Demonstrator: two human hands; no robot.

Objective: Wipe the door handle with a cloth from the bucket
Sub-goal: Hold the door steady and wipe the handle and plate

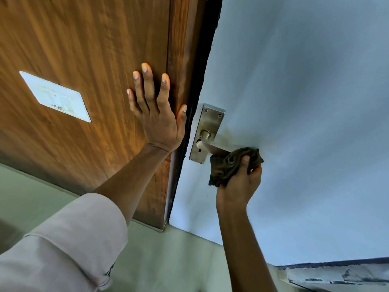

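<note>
A metal lever door handle [212,146] on a steel backplate [207,131] is fixed to a pale blue door [305,123]. My right hand [240,184] grips a dark, crumpled cloth [230,163] and presses it around the outer end of the lever, hiding that end. My left hand [156,114] lies flat with fingers spread on the brown wooden panel [84,49] just left of the door's edge, holding nothing. No bucket is in view.
A white switch plate [56,95] sits on the wooden panel to the left. A dark gap [202,70] runs between the panel and the door. Pale green floor [168,260] lies below. A worn painted ledge [341,275] shows at the lower right.
</note>
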